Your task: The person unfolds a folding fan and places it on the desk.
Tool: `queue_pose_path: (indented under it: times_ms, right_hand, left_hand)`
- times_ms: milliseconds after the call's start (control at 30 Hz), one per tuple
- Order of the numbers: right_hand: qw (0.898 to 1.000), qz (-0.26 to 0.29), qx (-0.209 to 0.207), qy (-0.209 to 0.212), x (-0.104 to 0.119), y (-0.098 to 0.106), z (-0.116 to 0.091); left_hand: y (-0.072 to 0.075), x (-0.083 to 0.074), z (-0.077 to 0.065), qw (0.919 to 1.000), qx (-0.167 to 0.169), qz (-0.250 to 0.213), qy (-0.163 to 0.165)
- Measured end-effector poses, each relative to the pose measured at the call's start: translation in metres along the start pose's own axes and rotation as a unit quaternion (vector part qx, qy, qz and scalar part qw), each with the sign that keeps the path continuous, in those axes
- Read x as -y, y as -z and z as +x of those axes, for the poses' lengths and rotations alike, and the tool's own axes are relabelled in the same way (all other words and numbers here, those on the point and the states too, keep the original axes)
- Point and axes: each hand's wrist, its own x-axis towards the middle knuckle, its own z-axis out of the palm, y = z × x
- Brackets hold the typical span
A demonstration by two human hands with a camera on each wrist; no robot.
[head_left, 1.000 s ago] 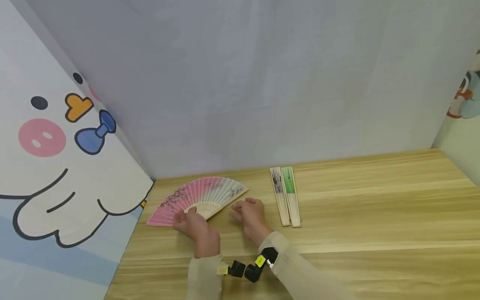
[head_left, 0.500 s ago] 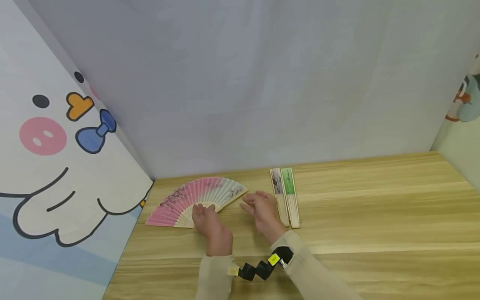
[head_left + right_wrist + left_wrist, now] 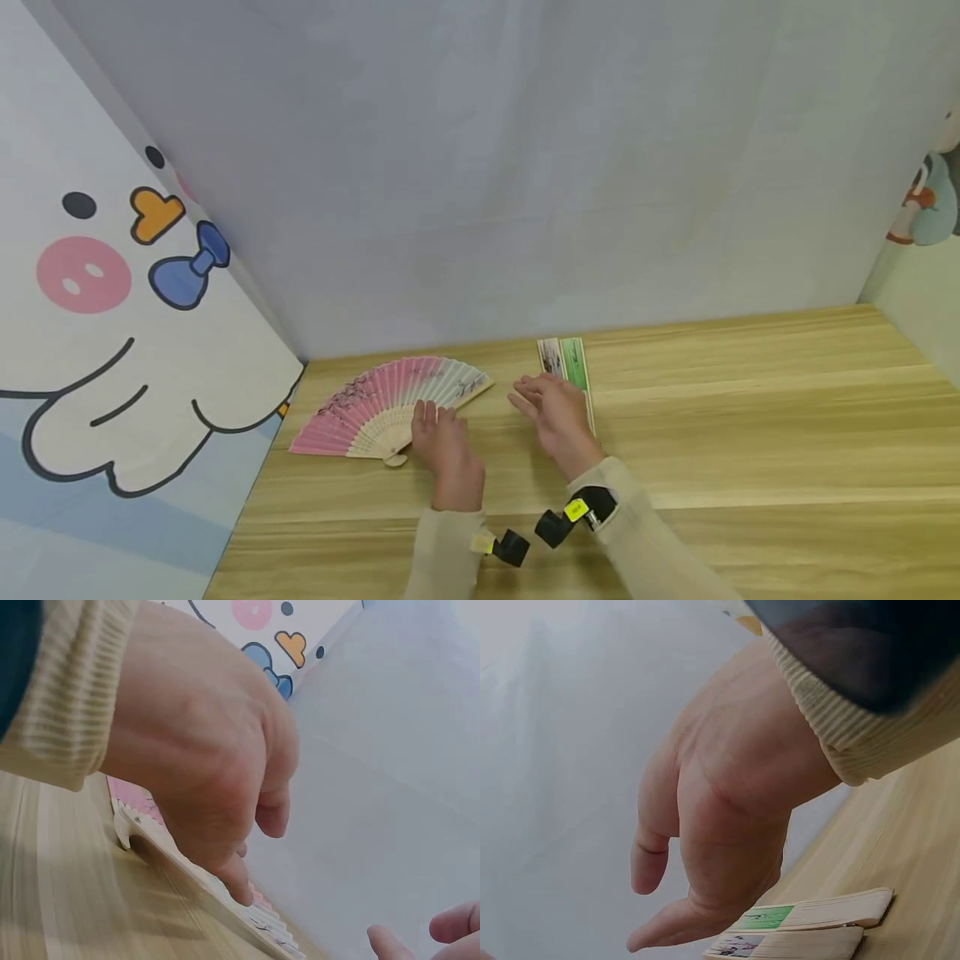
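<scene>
A pink and white folding fan [image 3: 420,383] lies spread on the table, its wooden ribs meeting at a pivot near the front. My left hand [image 3: 447,450] hovers at the fan's right lower edge, fingers loosely bent and holding nothing. Farther right, my right hand [image 3: 558,417] is over two folded fans and hides their lower parts. One is a grey-patterned folded fan [image 3: 550,357], the other a green folded fan [image 3: 574,360]; they lie side by side. Nothing is between the right fingers. In the left wrist view the green folded fan [image 3: 832,909] shows behind the left hand [image 3: 727,802].
The wooden table [image 3: 750,417] meets a pale grey cloth backdrop [image 3: 562,167] at its rear edge. On the left stands a panel [image 3: 97,350] printed with a cartoon bird. A black wrist camera [image 3: 592,507] sits on the right sleeve, another camera [image 3: 512,547] on the left.
Both hands have moved to the right. The left hand has come away from the middle of the spread fan, uncovering its pivot. The right hand now covers part of the folded fans.
</scene>
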Motion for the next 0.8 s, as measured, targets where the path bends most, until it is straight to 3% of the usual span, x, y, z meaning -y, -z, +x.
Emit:
queue_pose_path:
  times_ms: [133,300,467,800]
  right_hand:
    - [1.0,0.008,-0.011,0.007,0.007,0.005,0.0]
    - [1.0,0.008,-0.01,0.007,0.016,0.012,-0.002]
    - [1.0,0.014,-0.012,0.007,0.025,0.019,-0.004]
    - [0.999,0.025,-0.016,0.019,0.04,0.034,-0.003]
  left_hand:
    - [-0.003,0.004,-0.003,0.9996,0.003,-0.028,0.008]
    - [-0.008,0.01,-0.006,0.9995,0.0,-0.023,0.019]
    - [-0.011,0.017,-0.011,0.9988,0.027,-0.023,0.033]
    - [-0.018,0.032,-0.017,0.9965,0.057,0.029,0.054]
